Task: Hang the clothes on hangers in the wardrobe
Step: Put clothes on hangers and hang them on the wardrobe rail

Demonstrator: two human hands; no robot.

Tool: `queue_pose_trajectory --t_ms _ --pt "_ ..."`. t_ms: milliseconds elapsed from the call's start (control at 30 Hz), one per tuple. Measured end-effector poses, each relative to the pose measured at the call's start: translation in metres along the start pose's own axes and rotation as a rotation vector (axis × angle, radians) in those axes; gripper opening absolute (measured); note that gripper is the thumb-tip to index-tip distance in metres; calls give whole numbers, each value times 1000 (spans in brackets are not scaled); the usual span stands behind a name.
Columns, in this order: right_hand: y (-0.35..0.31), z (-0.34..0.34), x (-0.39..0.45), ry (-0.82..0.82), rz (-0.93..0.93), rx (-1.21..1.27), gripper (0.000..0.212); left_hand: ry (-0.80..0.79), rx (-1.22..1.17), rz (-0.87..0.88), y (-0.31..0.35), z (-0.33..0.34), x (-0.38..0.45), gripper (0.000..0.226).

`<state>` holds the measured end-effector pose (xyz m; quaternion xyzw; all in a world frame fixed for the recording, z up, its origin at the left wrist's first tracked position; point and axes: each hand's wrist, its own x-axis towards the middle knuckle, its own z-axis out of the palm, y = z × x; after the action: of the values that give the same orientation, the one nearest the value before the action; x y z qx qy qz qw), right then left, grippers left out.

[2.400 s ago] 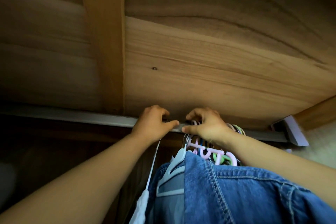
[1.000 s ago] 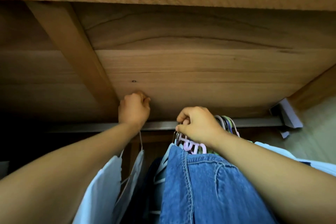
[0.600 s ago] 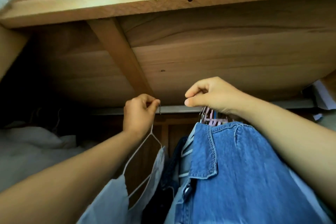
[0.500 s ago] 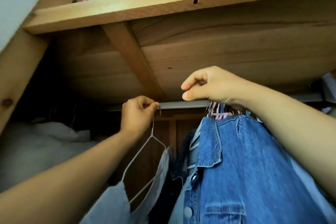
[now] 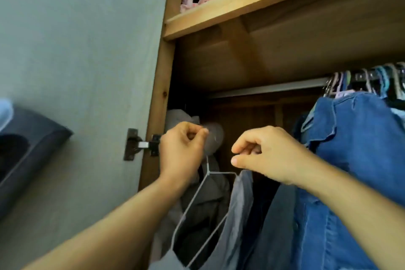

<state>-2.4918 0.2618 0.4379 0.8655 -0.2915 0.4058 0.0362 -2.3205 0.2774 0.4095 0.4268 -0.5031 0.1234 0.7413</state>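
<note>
Left hand (image 5: pixel 183 151) pinches hook of wire hanger (image 5: pixel 198 215), frame centre, below rail (image 5: pixel 267 89); grey garment (image 5: pixel 236 221) draped, soft, light; hanger thin, bendy, best held at hook; right hand (image 5: pixel 269 155) loosely curled, holding nothing.

The rail (image 5: pixel 267 89) lies bare left of the bunched hangers (image 5: pixel 368 82); the denim jacket (image 5: pixel 355 160) crowds the right.

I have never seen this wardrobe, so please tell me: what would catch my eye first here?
Two bare hands in the middle: the left hand pinches the hook of a thin wire hanger carrying a grey garment, held below the metal rail. The right hand hovers beside it, holding nothing. At right, a blue denim jacket hangs among crowded coloured hangers.
</note>
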Motion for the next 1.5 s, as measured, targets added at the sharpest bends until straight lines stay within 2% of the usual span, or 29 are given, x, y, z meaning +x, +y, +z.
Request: queue_pose_trajectory --t_ms 133,200,300,400,467,633,767,900,1000,1167,1233,1300,1500 --pt "-36 66 -64 -60 35 202 25 -34 97 -53 15 -67 -43 13" --pt "-62 90 -95 -37 46 332 30 -47 134 -67 28 -100 -69 15" --pt "-108 118 -138 -26 75 506 26 -78 211 -126 48 -148 -113 16" --pt "-145 142 -182 -52 138 571 14 -76 275 -207 63 -193 -157 17" --pt "-169 156 -214 -77 197 606 15 -76 295 -267 74 -223 -187 16" --pt "-228 179 -279 -191 247 622 21 -259 428 -370 97 -300 -247 13" --pt "-273 195 -312 -314 316 866 20 -150 583 -471 103 -379 -274 27" --pt "-322 197 -334 -531 413 1194 19 -25 700 -528 106 -448 -299 24" --pt "-361 206 -352 -692 355 1276 18 52 784 -557 114 -492 -320 25" --pt "-420 221 -361 -915 166 1354 22 -13 942 -623 125 -556 -355 6" --pt "-437 228 -351 -993 43 1343 22 -35 1043 -625 127 -577 -365 18" --pt "-451 239 -335 -1078 -63 1324 24 -24 1095 -664 130 -594 -369 20" --pt "-487 278 -274 -1233 -348 1250 33 102 1241 -631 119 -627 -361 32"
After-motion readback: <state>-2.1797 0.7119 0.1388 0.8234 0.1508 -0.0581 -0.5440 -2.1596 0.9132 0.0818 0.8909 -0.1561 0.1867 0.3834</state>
